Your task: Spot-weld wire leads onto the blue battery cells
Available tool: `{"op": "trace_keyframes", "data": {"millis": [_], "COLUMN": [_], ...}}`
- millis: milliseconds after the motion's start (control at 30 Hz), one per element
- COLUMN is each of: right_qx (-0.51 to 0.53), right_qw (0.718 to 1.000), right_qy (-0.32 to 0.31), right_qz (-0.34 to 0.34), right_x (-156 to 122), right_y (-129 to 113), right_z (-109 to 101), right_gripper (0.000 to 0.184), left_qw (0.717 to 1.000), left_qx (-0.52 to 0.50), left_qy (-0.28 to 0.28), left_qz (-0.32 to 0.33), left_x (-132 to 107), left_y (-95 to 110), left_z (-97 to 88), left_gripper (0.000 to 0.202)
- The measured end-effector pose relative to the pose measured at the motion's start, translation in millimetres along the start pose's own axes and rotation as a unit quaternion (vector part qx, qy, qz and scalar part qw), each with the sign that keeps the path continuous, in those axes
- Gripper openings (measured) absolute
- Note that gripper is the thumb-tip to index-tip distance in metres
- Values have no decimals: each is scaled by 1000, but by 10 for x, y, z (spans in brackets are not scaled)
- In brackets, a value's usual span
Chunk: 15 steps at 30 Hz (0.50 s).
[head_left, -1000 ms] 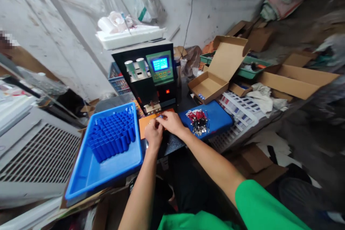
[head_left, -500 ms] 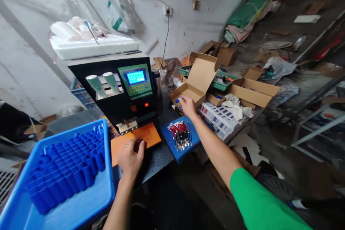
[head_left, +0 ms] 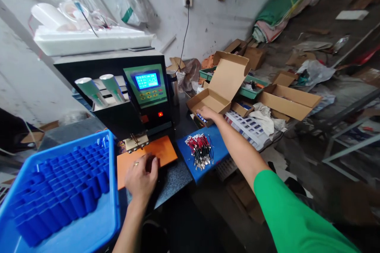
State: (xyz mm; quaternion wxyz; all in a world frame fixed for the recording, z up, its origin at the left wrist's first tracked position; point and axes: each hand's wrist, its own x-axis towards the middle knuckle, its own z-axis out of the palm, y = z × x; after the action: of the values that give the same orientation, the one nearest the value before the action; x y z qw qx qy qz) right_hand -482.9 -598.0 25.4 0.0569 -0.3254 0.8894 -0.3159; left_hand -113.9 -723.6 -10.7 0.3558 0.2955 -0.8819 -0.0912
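Note:
My left hand (head_left: 141, 176) rests on the orange pad (head_left: 164, 149) in front of the black spot-welding machine (head_left: 118, 87), its fingers curled; what lies under them is hidden. My right hand (head_left: 208, 113) reaches out to the open cardboard box (head_left: 221, 87), palm down at its front edge beside small blue cells (head_left: 202, 118). Its fingers are mostly hidden. A bundle of red wires with metal tabs (head_left: 200, 151) lies on a blue pad (head_left: 219, 148) between the two hands. A blue tray (head_left: 109, 189) with several upright blue cylinders (head_left: 62, 189) sits at the left.
A white foam tray (head_left: 92, 41) lies on top of the machine. A white slotted rack (head_left: 252, 126), a cloth (head_left: 263, 116), a green bin (head_left: 246, 87) and more cardboard boxes (head_left: 289, 97) crowd the right. Fabric rolls (head_left: 285, 8) lean at the wall. A metal frame (head_left: 350, 142) stands at right.
My right hand left the orange pad and reached right to the open cardboard box, then lowered to its front edge. My left hand stayed on the pad. The view swung right and closer.

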Motion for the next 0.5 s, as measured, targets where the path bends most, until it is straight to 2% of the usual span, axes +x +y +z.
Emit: {"op": "trace_keyframes", "data": {"millis": [100,167,300,400,500], "right_qx": [-57,-69,-110,-119,-107], "right_qw": [997,996,993,987,990], "right_qy": [-54,-50,33,106,93], "right_qz": [11,10,40,20,-4], "right_x": [-24,-70,-243,-468,-769], "right_y": [-26,-80,-249,-332,-258], "right_z": [-19,-38,-133,-194,-160], "right_gripper": [45,48,51,45,33], "left_qw": [1000,1000,1000,1000,1000], "left_qx": [0,-2,-5,1,5], "left_qy": [-7,-15,-21,-20,-16], "left_qz": [-7,-9,-4,3,14], "left_x": [2,3,1,-5,-13], "left_y": [13,21,26,12,-8], "left_z": [-3,-9,-17,-6,12], "left_gripper": [33,33,33,33,34]}}
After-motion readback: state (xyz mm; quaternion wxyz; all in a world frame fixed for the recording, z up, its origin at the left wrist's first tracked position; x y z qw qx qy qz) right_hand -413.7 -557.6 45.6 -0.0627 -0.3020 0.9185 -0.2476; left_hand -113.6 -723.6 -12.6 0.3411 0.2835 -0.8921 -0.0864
